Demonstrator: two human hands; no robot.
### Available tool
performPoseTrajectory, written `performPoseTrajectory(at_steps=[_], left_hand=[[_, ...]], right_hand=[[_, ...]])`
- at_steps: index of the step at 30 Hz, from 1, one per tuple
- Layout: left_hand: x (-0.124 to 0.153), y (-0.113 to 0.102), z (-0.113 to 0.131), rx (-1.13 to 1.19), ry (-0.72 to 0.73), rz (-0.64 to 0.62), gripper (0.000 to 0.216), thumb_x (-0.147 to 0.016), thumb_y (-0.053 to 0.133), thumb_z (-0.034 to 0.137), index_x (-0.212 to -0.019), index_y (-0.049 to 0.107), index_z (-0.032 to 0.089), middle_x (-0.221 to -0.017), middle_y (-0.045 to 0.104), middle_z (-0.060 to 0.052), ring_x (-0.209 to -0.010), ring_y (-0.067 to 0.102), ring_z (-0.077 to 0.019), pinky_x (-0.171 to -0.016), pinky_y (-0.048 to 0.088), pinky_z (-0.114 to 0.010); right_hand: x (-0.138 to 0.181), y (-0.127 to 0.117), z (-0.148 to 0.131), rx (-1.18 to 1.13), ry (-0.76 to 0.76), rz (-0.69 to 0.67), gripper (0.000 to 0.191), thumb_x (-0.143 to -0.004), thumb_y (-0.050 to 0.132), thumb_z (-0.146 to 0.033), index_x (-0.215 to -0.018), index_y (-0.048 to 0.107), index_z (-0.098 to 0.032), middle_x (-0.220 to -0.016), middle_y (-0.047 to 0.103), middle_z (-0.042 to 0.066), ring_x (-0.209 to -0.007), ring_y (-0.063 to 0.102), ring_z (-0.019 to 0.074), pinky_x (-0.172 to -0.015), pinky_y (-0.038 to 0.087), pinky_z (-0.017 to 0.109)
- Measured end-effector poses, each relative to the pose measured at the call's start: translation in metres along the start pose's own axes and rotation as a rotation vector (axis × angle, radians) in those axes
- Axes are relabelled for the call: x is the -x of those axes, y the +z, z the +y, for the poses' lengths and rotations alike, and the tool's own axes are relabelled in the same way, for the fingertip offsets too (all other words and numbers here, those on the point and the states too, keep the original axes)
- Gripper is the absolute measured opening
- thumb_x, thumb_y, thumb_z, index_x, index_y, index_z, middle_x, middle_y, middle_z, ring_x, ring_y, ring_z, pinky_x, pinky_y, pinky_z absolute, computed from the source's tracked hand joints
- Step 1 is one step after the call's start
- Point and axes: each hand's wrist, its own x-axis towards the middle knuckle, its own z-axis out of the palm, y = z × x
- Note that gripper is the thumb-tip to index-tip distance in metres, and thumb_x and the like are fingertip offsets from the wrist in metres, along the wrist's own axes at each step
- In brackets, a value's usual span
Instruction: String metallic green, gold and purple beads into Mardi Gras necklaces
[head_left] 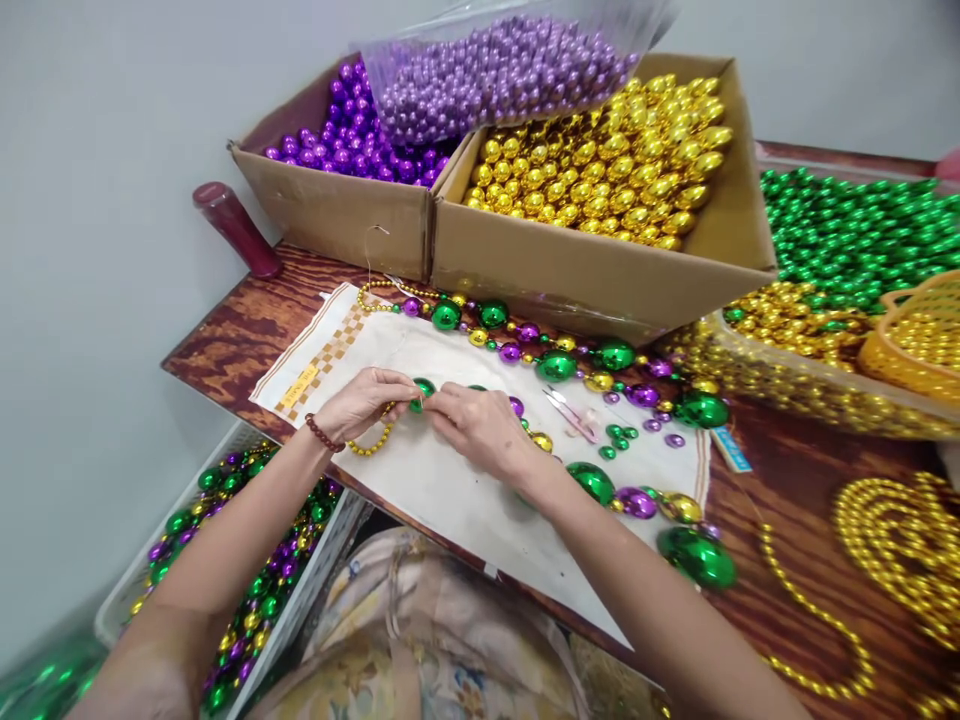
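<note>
My left hand [373, 401], with a brown bead bracelet on its wrist, pinches at a green bead [424, 393] above the white towel [420, 480]. Close against it, my right hand [480, 425] has its fingers pressed together by the same bead; what lies between those fingertips is too small to make out. A loop of small gold beads [373, 440] hangs below my left hand. From under my right hand a string of large green, purple and gold beads [592, 484] runs to the right. Small scissors [570, 415] lie beside several loose green beads [616, 437].
Behind the towel stand cardboard boxes of purple beads [352, 125] and gold beads [585, 170], a bag of lilac beads [502, 75] on top. A maroon bottle [238, 230] stands left. A basket of strung beads [247, 600] is below left; gold strands [900, 540] lie right.
</note>
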Motion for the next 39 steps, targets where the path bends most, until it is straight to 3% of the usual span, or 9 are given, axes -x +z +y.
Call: performPoseTrajectory(at_steps=[4, 8, 13, 18, 22, 27, 32, 36, 39], left_hand=[[0.003, 0.001, 0.001, -0.047, 0.041, -0.002, 0.021, -0.062, 0.081, 0.031, -0.066, 0.071, 0.013, -0.048, 0.052, 0.002, -0.044, 0.039, -0.0042, -0.043, 0.025, -0.018], [0.009, 0.003, 0.009, -0.125, 0.085, -0.045, 0.019, -0.065, 0.078, 0.03, -0.069, 0.071, 0.013, -0.052, 0.054, 0.002, -0.045, 0.041, -0.005, -0.044, 0.028, -0.019], [0.013, 0.01, 0.017, -0.387, 0.293, -0.029, 0.019, -0.074, 0.07, 0.032, -0.07, 0.07, 0.013, -0.057, 0.058, 0.001, -0.052, 0.045, -0.0072, -0.051, 0.034, -0.02], [0.009, 0.014, 0.007, -0.516, 0.48, 0.06, 0.022, -0.08, 0.066, 0.033, -0.073, 0.072, 0.013, -0.063, 0.064, -0.002, -0.058, 0.051, -0.0097, -0.056, 0.038, -0.021], [0.004, 0.012, -0.004, -0.388, 0.502, 0.137, 0.022, -0.08, 0.068, 0.034, -0.077, 0.075, 0.013, -0.065, 0.066, -0.003, -0.058, 0.053, -0.0104, -0.056, 0.041, -0.022], [-0.005, 0.011, -0.015, -0.133, 0.469, 0.225, 0.022, -0.078, 0.072, 0.035, -0.084, 0.077, 0.015, -0.067, 0.064, -0.002, -0.053, 0.05, -0.0083, -0.05, 0.038, -0.021], [-0.008, 0.016, -0.019, 0.243, 0.499, 0.218, 0.015, -0.075, 0.077, 0.03, -0.076, 0.071, 0.016, -0.085, 0.069, -0.003, -0.078, 0.064, -0.0112, -0.07, 0.049, -0.021], [-0.006, 0.019, -0.017, 0.559, 0.427, 0.172, 0.019, -0.078, 0.077, 0.028, -0.077, 0.061, 0.017, -0.088, 0.072, -0.002, -0.096, 0.069, -0.0153, -0.088, 0.052, -0.028], [-0.005, 0.024, -0.013, 0.659, 0.344, 0.156, 0.016, -0.085, 0.07, 0.025, -0.08, 0.056, 0.018, -0.084, 0.073, 0.0, -0.096, 0.07, -0.0153, -0.087, 0.053, -0.027]], right_hand=[[0.003, 0.0, 0.009, -0.195, -0.068, -0.093, 0.02, -0.094, 0.055, -0.027, -0.086, 0.073, -0.02, -0.087, 0.07, 0.005, -0.072, 0.06, 0.0144, -0.057, 0.03, 0.024], [-0.009, 0.001, 0.024, -0.74, 0.177, 0.018, 0.025, -0.093, 0.052, -0.033, -0.097, 0.07, -0.017, -0.071, 0.067, 0.001, -0.058, 0.06, 0.0115, -0.054, 0.04, 0.022], [-0.024, -0.006, 0.029, -1.114, 0.295, -0.33, 0.026, -0.08, 0.067, -0.033, -0.097, 0.069, -0.014, -0.071, 0.07, -0.001, -0.038, 0.052, 0.0056, -0.039, 0.037, 0.018], [-0.028, -0.007, 0.029, -1.162, 0.335, -0.43, 0.028, -0.072, 0.074, -0.033, -0.09, 0.072, -0.012, -0.066, 0.071, 0.0, -0.033, 0.042, 0.0027, -0.033, 0.029, 0.016], [-0.028, 0.007, 0.031, -1.157, 0.389, -0.221, 0.025, -0.071, 0.074, -0.037, -0.078, 0.07, -0.013, -0.057, 0.066, -0.002, -0.036, 0.044, 0.0043, -0.037, 0.03, 0.017], [-0.018, 0.006, 0.029, -0.782, 0.317, 0.106, 0.021, -0.084, 0.061, -0.036, -0.076, 0.069, -0.018, -0.057, 0.063, -0.002, -0.048, 0.057, 0.0104, -0.049, 0.039, 0.02], [-0.003, -0.001, 0.024, -0.675, 0.281, 0.149, 0.024, -0.089, 0.055, -0.036, -0.072, 0.063, -0.02, -0.06, 0.062, -0.002, -0.052, 0.058, 0.0121, -0.056, 0.043, 0.023], [0.013, 0.005, 0.026, -0.793, 0.367, 0.176, 0.027, -0.087, 0.056, -0.037, -0.066, 0.058, -0.02, -0.053, 0.055, -0.003, -0.046, 0.05, 0.0117, -0.051, 0.04, 0.025], [0.021, 0.0, 0.026, -0.897, 0.323, 0.269, 0.024, -0.086, 0.06, -0.038, -0.07, 0.064, -0.02, -0.064, 0.062, 0.001, -0.057, 0.057, 0.0146, -0.057, 0.046, 0.028]])
